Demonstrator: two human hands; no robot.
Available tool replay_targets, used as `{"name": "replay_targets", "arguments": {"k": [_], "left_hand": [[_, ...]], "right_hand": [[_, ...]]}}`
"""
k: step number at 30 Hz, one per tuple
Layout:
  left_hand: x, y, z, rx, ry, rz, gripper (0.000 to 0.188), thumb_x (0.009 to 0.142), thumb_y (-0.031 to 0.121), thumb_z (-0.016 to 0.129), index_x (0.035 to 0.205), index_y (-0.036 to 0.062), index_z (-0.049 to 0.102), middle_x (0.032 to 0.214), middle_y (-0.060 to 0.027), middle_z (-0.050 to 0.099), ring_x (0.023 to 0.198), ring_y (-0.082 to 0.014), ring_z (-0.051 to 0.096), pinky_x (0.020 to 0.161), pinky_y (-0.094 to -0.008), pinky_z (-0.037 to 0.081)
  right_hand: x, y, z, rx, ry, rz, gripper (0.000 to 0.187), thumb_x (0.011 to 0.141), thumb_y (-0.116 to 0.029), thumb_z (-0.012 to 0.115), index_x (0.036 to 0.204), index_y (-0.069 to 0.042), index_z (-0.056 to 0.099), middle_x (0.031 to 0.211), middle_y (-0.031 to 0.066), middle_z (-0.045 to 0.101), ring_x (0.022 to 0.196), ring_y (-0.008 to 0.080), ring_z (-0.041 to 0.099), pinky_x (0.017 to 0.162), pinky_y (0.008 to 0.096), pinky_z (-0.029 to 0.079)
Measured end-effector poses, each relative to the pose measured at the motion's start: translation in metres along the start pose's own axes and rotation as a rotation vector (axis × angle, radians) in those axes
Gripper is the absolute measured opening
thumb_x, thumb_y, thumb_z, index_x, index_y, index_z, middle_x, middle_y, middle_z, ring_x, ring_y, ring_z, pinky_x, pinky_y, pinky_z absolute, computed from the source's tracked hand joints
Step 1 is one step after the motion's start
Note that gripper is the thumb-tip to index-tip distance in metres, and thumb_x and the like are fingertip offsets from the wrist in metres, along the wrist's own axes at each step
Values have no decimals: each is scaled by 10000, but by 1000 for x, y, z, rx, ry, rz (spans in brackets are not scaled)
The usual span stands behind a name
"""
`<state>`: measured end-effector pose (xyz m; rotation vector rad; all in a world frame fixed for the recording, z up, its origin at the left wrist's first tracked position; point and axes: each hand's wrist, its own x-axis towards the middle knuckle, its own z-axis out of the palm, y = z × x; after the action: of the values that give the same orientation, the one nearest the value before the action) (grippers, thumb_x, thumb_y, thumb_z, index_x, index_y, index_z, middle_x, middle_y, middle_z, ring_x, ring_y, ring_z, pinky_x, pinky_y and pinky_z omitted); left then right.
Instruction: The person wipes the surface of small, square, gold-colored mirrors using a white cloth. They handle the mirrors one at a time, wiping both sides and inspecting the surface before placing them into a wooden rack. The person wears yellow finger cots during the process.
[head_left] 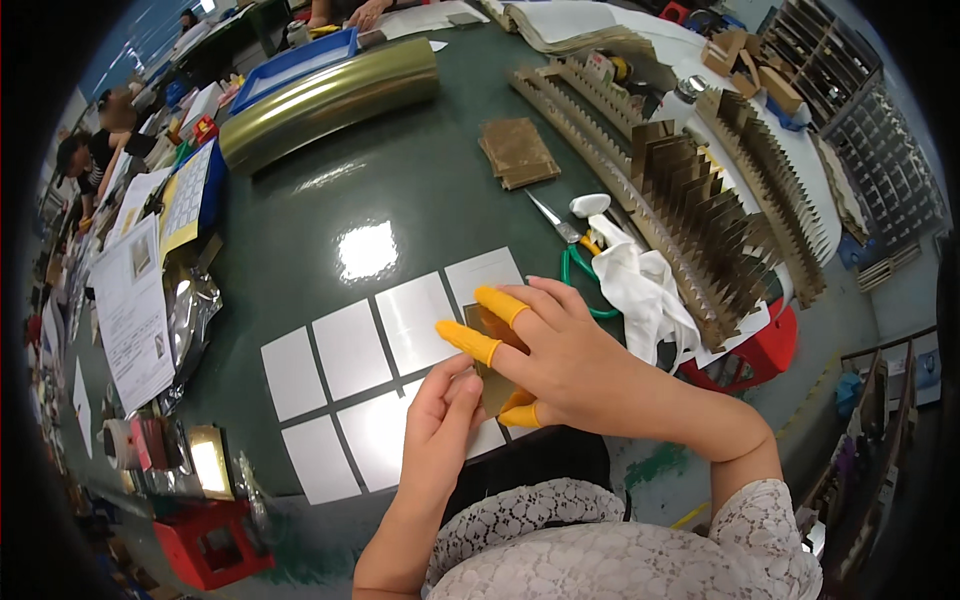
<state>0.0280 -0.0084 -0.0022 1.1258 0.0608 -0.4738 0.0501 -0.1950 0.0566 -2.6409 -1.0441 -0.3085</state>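
A thin brownish-gold plate (496, 393) is held over the front of the green table, mostly hidden behind my fingers. My left hand (440, 412) pinches its left edge between thumb and fingers. My right hand (560, 350) reaches across from the right and grips it, with yellow finger cots on the thumb and two fingers. Beneath and left of my hands, several white rectangular cards (351, 356) lie in two rows with narrow gaps. A small stack of similar brownish plates (518, 152) rests farther back.
Green-handled scissors (566, 228) and a crumpled white glove (640, 285) lie right of my hands. Beyond them, toothed racks (690, 210) hold several upright plates. A gold film roll (330, 100) and blue tray (295, 70) sit at the back; printed sheets (135, 310) lie left. People sit farther off.
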Motion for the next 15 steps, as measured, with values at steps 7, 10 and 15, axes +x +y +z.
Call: {"name": "replay_targets", "arguments": {"k": [7, 10, 15], "left_hand": [[-14, 34, -5, 80, -27, 171, 330, 989, 90, 461, 1295, -35, 470, 1246, -225, 573, 1062, -294, 629, 905, -377, 522], [-21, 40, -18, 81, -25, 149, 303, 985, 95, 468, 1258, -32, 496, 1227, -216, 587, 1045, -280, 636, 870, -360, 526], [-27, 44, -39, 74, 10, 119, 265, 988, 82, 469, 1218, -40, 519, 1218, -186, 602, 1048, -250, 635, 849, -339, 523]], "right_hand": [[49, 108, -61, 26, 374, 273, 840, 677, -320, 852, 1376, -87, 450, 1163, 165, 491, 1119, 317, 476, 1001, 382, 388], [57, 192, -70, -13, 455, 596, 746, 793, -340, 789, 1389, -61, 438, 1257, 173, 461, 1229, 277, 503, 1050, 387, 391], [24, 301, -70, 76, 306, 737, 795, 759, -432, 802, 1331, 16, 477, 1271, 242, 453, 1089, 305, 596, 966, 358, 477]]}}
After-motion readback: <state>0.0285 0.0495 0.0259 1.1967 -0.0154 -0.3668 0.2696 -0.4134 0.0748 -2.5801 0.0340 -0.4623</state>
